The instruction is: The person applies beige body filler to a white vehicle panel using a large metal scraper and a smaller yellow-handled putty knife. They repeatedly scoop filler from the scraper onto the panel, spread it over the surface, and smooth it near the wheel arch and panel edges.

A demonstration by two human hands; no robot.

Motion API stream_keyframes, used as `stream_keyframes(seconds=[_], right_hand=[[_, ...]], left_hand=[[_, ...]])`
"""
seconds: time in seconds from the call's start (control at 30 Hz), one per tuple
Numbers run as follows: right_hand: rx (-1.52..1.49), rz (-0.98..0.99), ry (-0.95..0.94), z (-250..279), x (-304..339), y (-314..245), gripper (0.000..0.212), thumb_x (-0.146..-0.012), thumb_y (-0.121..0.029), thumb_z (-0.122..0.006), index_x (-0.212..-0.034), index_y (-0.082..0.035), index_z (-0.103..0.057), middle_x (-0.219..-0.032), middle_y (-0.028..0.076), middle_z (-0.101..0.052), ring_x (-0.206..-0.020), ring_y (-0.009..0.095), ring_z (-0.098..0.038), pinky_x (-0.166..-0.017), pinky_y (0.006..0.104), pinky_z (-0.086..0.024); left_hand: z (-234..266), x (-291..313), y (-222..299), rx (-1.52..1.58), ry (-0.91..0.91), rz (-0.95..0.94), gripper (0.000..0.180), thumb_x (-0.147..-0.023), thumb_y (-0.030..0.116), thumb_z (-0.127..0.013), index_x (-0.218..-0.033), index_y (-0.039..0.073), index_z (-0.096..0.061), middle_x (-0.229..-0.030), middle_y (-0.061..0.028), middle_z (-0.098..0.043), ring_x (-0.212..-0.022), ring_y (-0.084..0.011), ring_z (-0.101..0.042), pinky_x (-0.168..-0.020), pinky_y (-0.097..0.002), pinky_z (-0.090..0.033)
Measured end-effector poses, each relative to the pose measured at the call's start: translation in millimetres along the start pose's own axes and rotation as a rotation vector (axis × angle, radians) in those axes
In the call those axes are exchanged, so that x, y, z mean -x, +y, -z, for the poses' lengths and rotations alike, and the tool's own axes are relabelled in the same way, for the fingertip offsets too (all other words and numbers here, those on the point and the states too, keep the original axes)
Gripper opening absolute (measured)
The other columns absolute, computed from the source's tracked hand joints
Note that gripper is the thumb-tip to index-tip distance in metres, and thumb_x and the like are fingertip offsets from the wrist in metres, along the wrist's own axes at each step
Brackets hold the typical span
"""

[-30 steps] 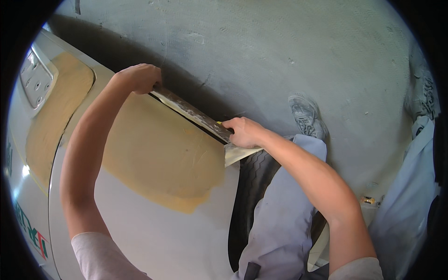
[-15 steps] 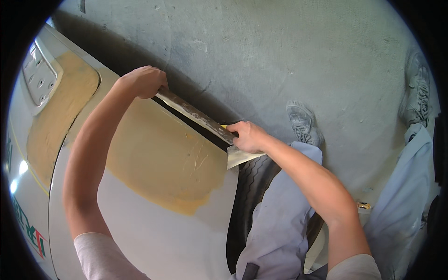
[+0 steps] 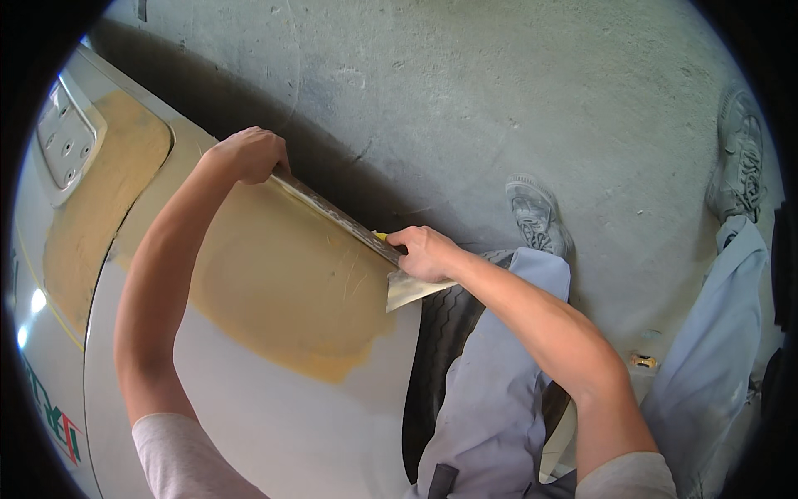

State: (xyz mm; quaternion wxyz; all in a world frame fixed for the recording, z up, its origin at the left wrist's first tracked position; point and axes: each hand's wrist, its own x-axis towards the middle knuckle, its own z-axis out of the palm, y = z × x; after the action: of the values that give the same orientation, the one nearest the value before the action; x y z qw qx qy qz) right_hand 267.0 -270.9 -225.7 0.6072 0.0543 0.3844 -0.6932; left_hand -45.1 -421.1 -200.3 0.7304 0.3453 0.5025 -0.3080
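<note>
Mid-job, I'd judge: tan patch (image 3: 283,279) spread, surface unfinished!
My left hand (image 3: 249,155) curls tight round one end of the long bar (image 3: 332,215) along the patch's edge; pale flap (image 3: 412,289) hangs loose; my right hand (image 3: 428,255) pinches the other.

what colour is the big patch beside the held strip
Tan patch, yellower along its lower edge; best seen in the head view.

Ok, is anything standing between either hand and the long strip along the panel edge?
Nothing visible: the left hand and right hand grip opposite ends of the strip. A pale sheet shows just below the right hand.
</note>
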Motion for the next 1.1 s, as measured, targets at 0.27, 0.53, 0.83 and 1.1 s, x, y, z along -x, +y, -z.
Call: stream_keyframes(seconds=[0.27, 0.53, 0.83, 1.1], right_hand=[[0.005, 0.039, 0.073, -12.3, 45.2, -22.4, 0.049, -0.079, -0.005, -0.056, -0.126, -0.008, -0.069, -0.104, 0.025, -0.071, -0.101, 0.041, -0.067, -0.091, 0.0475, -0.053], [0.016, 0.113, 0.064, -17.5, 99.2, -50.8, 0.041, -0.078, -0.002, -0.055, -0.115, -0.004, -0.071, -0.107, 0.021, -0.07, -0.103, 0.042, -0.065, -0.09, 0.0499, -0.053], [0.122, 0.02, 0.104, -6.5, 71.9, 22.7, 0.044, -0.081, -0.002, -0.054, -0.121, -0.007, -0.07, -0.117, 0.019, -0.07, -0.109, 0.04, -0.065, -0.095, 0.049, -0.053], [0.176, 0.232, 0.221, -29.9, 59.6, 64.2, 0.041, -0.082, 0.002, -0.051, -0.117, -0.006, -0.071, -0.121, 0.013, -0.068, -0.107, 0.039, -0.065, -0.091, 0.0484, -0.054]], left_hand=[[17.1, 61.1, 28.8, 0.06, 0.149, -0.028, 0.05, -0.069, -0.013, -0.053, -0.098, 0.015, -0.083, -0.085, -0.0163, -0.074, -0.09, -0.0363, -0.068, -0.085, -0.0417, -0.054], [49.0, 132.2, 60.9, 0.013, 0.125, 0.066, 0.056, -0.067, -0.017, -0.051, -0.098, 0.017, -0.083, -0.084, -0.0183, -0.072, -0.087, -0.0369, -0.067, -0.084, -0.0425, -0.053], [15.4, 61.0, 80.0, -0.011, 0.161, -0.069, 0.045, -0.081, -0.004, -0.053, -0.107, 0.019, -0.082, -0.096, -0.0101, -0.076, -0.1, -0.026, -0.068, -0.098, -0.0396, -0.046], [-8.1, 74.1, 111.4, -0.092, 0.34, -0.234, 0.03, -0.085, 0.003, -0.057, -0.097, 0.015, -0.082, -0.086, -0.0018, -0.072, -0.098, -0.0203, -0.059, -0.099, -0.0334, -0.042]])
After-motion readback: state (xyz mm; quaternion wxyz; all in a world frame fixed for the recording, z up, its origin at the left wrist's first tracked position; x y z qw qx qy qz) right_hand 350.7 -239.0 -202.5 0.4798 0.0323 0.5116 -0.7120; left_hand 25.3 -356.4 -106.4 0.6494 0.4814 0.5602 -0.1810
